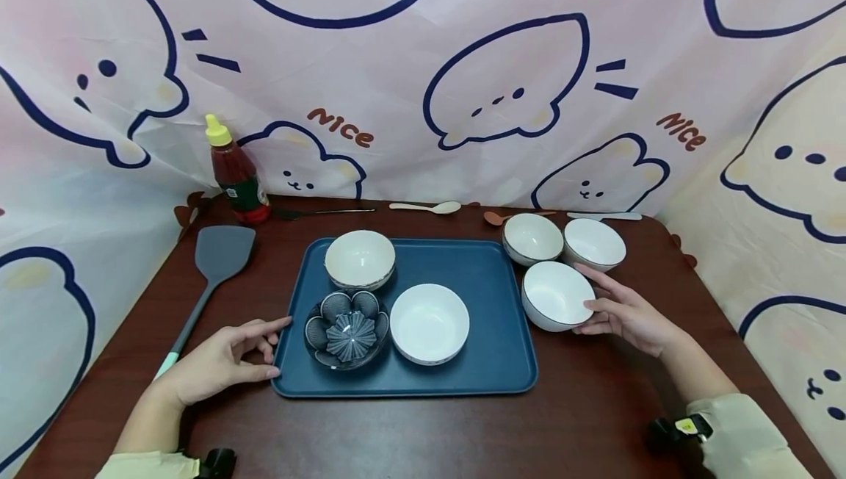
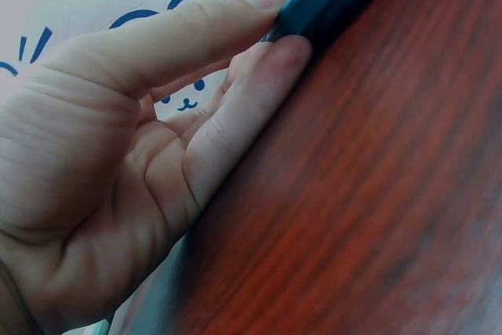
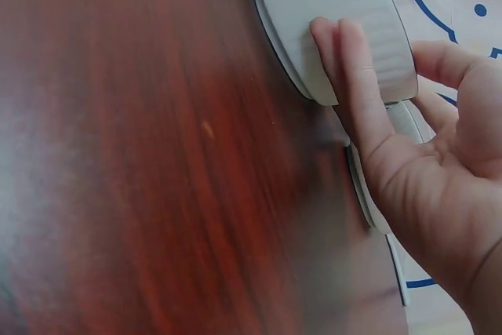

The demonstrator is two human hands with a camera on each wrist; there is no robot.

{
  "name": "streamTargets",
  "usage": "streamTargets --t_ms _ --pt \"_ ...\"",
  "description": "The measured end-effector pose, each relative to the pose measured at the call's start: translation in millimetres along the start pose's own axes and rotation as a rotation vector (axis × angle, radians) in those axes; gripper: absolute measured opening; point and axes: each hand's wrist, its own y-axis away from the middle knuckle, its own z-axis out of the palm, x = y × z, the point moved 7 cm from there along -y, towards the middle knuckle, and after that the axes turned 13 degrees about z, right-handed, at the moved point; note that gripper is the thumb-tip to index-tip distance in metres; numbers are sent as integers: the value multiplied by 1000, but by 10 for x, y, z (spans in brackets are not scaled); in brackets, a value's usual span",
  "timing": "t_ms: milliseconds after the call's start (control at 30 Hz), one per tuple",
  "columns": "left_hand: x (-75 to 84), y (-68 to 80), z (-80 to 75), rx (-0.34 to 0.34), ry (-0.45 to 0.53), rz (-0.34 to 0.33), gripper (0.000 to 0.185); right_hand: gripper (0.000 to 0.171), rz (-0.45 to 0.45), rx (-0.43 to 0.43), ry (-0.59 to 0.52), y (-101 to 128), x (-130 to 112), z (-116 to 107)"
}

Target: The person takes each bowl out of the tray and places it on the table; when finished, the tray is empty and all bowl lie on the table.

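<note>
Two hands are working at the near edge as I watch: my left hand (image 1: pixel 221 361) is resting on the table (image 1: pixel 410 427) with fingers loosely extended, thumb and fingertip touching the left rim of the blue tray (image 1: pixel 496 361). My right hand (image 1: pixel 624 314) is cupping the outer wall of a white bowl (image 1: pixel 557 295), fingers laid along it, just right of the tray. Three bowls are sitting in the tray. Farther back, two more white bowls (image 1: pixel 562 240), a spatula (image 1: pixel 214 266) and a sauce bottle (image 1: pixel 236 174) are standing.
</note>
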Motion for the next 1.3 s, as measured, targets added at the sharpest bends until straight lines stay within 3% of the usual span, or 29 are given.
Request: streamTargets --t_ms 233,467,600,933,1300 --pt "16 -1 4 -4 14 9 71 64 -12 174 -13 65 -31 -62" --pt "33 -6 -25 16 -46 14 70 64 -16 344 -3 140 -228 -63" --pt "32 -7 -22 18 -42 8 70 66 -45 400 4 162 -337 20" --pt "15 -2 -15 21 -60 -1 70 62 -93 360 -3 92 -474 505" --pt "3 -1 -27 15 -60 -16 71 60 -72 194 19 -126 -499 1168"
